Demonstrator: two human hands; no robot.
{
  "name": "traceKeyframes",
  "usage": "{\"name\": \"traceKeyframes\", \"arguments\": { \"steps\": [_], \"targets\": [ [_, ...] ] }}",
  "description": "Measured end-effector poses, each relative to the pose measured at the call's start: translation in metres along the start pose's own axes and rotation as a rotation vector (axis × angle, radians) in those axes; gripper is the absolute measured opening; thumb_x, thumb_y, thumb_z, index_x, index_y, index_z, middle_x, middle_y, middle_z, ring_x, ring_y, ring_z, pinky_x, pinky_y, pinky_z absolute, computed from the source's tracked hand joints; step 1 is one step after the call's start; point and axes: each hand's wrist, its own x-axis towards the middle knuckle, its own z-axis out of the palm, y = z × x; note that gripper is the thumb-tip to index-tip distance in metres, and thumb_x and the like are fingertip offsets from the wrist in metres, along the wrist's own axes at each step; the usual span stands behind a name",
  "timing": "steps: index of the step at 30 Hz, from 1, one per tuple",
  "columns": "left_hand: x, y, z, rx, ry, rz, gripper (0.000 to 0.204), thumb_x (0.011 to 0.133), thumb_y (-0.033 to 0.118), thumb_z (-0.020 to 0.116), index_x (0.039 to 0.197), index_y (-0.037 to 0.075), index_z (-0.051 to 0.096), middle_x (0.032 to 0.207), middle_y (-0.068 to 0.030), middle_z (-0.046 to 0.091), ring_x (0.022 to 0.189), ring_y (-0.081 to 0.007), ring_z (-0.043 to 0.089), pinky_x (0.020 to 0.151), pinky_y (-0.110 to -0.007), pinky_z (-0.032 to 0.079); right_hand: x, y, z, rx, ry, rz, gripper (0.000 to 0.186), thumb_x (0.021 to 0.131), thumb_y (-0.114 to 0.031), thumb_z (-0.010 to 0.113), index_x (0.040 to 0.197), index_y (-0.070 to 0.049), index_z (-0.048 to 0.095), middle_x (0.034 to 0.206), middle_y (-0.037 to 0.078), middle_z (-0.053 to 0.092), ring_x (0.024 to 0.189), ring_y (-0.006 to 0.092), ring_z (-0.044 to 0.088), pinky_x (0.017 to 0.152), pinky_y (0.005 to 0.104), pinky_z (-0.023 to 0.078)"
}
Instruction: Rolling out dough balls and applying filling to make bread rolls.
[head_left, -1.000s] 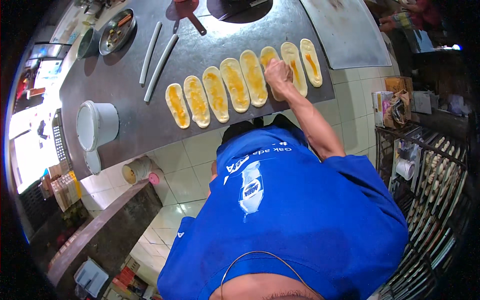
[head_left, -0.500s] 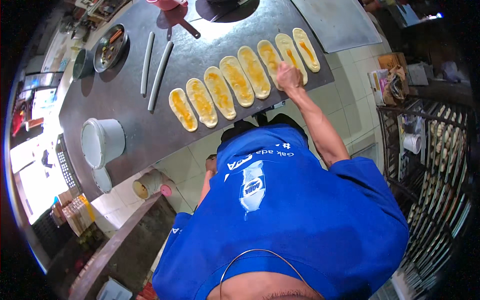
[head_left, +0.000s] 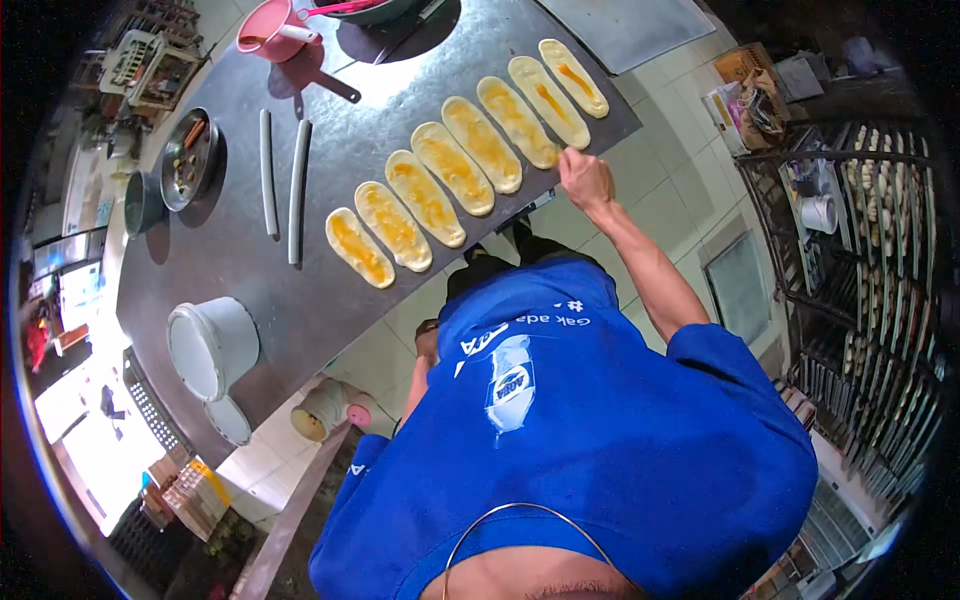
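Note:
Several long flat ovals of dough lie side by side in a slanting row along the table edge. A dough oval [head_left: 518, 122], third from the right, has yellow-orange filling smeared down its length. My right hand [head_left: 587, 180] is closed at its near end, just past the table edge; whatever its fingers grip is hidden. The two rightmost ovals, such as the end dough oval [head_left: 574, 78], carry only a narrow orange strip. On the leftmost dough oval [head_left: 360, 250] the filling is spread wider. My left hand [head_left: 427, 340] hangs low beside my body, partly covered, its fingers unclear.
Two grey rods [head_left: 298, 190] lie on the dark table [head_left: 290, 330]. Around them stand a white bucket [head_left: 225, 340], a metal bowl [head_left: 190, 160] with small items inside, and a pink saucepan [head_left: 270, 30]. A rack with loaded trays [head_left: 870, 260] stands at right.
My right hand has drawn back toward me, off the dough, uncovering the near ends of the right-hand ovals. The view has shifted, bringing more of the pink saucepan into sight.

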Motion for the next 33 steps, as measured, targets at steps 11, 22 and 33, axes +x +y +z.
{"name": "traceKeyframes", "arguments": {
  "steps": [11,22,33],
  "targets": [
    [0.126,-0.259,0.056,0.326,-0.371,-0.245,0.026,0.083,0.02,0.059,0.098,0.005,0.075,0.091,-0.0111,0.073,0.081,-0.0225,0.067,0.072,-0.032,0.051,0.069,0.005,-0.003,-0.027,0.027,-0.356,0.016,0.097,-0.025,0.053,0.091,-0.01,0.054,0.074,0.013,0.068,0.059,0.0362,0.065,0.051,0.0479,0.048],
    [0.053,-0.298,0.208,0.282,-0.223,-0.465,0.033,0.086,0.03,0.063,0.102,0.003,0.073,0.092,-0.015,0.073,0.084,-0.0295,0.068,0.075,-0.036,0.052,0.2,0.077,-0.028,-0.082,0.079,-0.882,0.012,0.094,-0.021,0.057,0.09,-0.01,0.052,0.072,0.008,0.058,0.055,0.0315,0.059,0.051,0.0414,0.047],
    [0.004,-0.296,0.269,0.371,-0.24,-0.509,0.045,0.088,0.039,0.06,0.111,0.002,0.069,0.098,-0.0187,0.072,0.092,-0.0347,0.067,0.079,-0.041,0.051,0.231,0.071,0.0,-0.018,-0.204,-0.484,0.024,0.092,-0.025,0.056,0.079,-0.006,0.06,0.068,0.018,0.066,0.056,0.0386,0.064,0.047,0.0483,0.049]
  ]
}}
